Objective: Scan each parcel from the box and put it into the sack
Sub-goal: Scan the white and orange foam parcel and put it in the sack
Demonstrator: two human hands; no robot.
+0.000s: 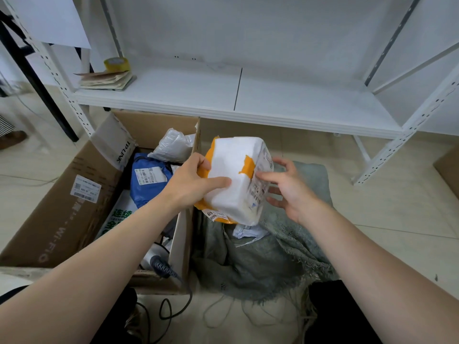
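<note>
Your left hand [192, 182] gripped the white-and-orange parcel [236, 180] above the grey sack [273, 256], just right of the cardboard box [62, 207]. Your right hand [285, 187] had its fingers spread loose, fingertips touching the parcel's labelled side. A blue parcel [149, 180] lay in the box.

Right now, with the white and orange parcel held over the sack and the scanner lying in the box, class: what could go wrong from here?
1. Only the left hand grips the parcel; the right hand is open beside it, so it could slip.
2. The scanner lies low in the box, so the parcel might reach the sack unscanned.
3. The scanner's cable loops on the floor, a snag risk.
</note>
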